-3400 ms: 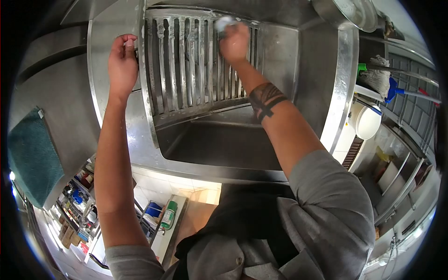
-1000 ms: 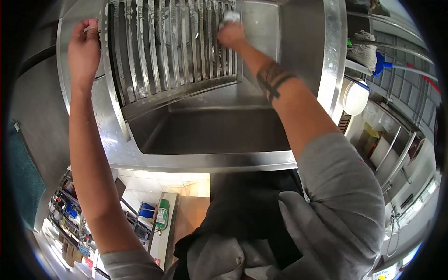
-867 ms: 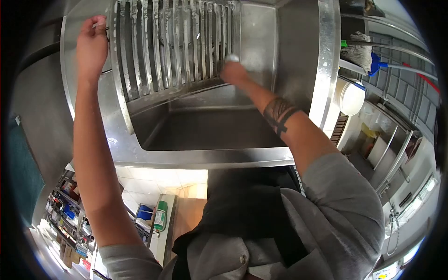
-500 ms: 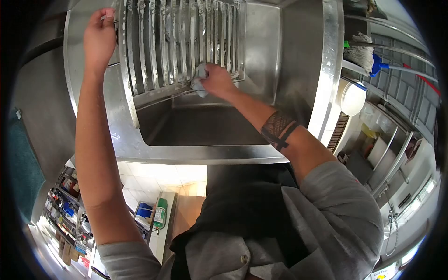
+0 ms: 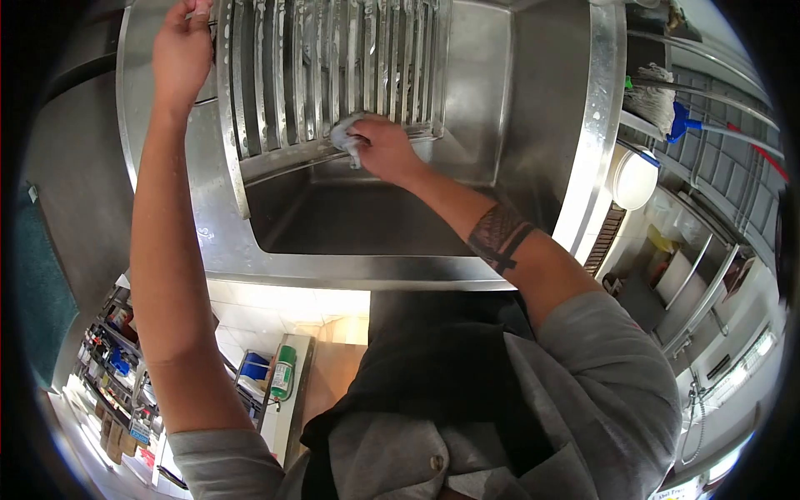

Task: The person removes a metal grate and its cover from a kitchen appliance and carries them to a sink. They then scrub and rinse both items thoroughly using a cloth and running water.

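Observation:
A slatted metal baffle filter rests tilted over the sink, its bars wet with suds. At its left edge, my left hand is closed on the thin wire handle, with the fingertips close to the top of the view. My right hand grips a bunched, pale grey-blue cloth. It presses the cloth against the filter's near frame edge, around the middle. Part of the cloth is hidden in the fingers.
A steel rim runs along the sink's front, close to my apron. To the right are a mop head and a white bucket. Below left, a green bottle stands on a shelf.
My right hand and the cloth have slid slightly left along the filter's near edge. My left hand sits a little higher in view, still at the handle.

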Available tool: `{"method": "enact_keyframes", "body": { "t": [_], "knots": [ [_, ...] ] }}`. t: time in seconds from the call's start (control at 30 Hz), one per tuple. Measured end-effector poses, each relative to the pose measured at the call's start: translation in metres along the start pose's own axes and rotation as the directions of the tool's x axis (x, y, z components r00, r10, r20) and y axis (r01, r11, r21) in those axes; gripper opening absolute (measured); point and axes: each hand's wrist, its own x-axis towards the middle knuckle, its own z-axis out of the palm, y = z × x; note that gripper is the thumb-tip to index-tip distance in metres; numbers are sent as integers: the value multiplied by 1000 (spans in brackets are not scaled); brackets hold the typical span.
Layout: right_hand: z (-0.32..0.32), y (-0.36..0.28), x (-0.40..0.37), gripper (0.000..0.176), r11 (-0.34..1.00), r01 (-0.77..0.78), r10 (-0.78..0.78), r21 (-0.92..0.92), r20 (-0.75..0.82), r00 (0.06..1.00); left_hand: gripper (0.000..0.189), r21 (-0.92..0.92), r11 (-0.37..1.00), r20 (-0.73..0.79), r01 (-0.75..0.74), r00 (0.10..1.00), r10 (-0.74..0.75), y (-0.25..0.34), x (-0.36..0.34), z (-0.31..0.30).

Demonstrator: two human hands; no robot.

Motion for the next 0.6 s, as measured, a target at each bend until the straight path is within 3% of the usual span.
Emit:
{"method": "enact_keyframes", "body": {
  "t": [0.07, 0.1, 0.23, 0.3, 0.33, 0.43, 0.47, 0.5, 0.6],
  "knots": [
    [-1, -4, 8, 29, 985, 141, -135, 100, -65, 989, 33, 39, 999, -18, -38, 999, 39, 0, 1, -3],
    [-8, 13, 5, 30, 981, 194, -195, -31, -18, 981, 33, 56, 997, -24, -57, 998, 58, 0, 1, -2],
    [-36, 81, -19, 30, 968, 176, -178, -181, 6, 984, 33, 42, 997, -9, -62, 998, 63, -6, 0, -1],
    [-35, 84, -19, 33, 999, 12, -14, 50, 48, 999, 33, 0, 999, 11, -36, 999, 36, 12, -5, -2],
    [-26, 78, -15, 33, 999, 13, -16, 52, 53, 998, 29, 15, 1000, -23, -17, 1000, 18, 29, -15, 1],
    [-4, 7, 14, 34, 985, 134, -141, 104, 63, 988, 27, 60, 998, -41, -5, 999, 8, 42, -20, 1],
    [-2, -4, 24, 35, 963, 258, -265, 73, 111, 958, 27, 92, 996, -37, -21, 999, 25, 38, -18, 1],
    [0, -10, 27, 36, 925, 376, -379, 49, 161, 911, 27, 96, 995, -34, -18, 999, 21, 31, -15, 2],
    [-29, 21, 17, 37, 907, 422, -415, 19, 221, 883, 27, 3, 998, -28, -60, 998, 60, 29, -16, 4]
  ]
}}
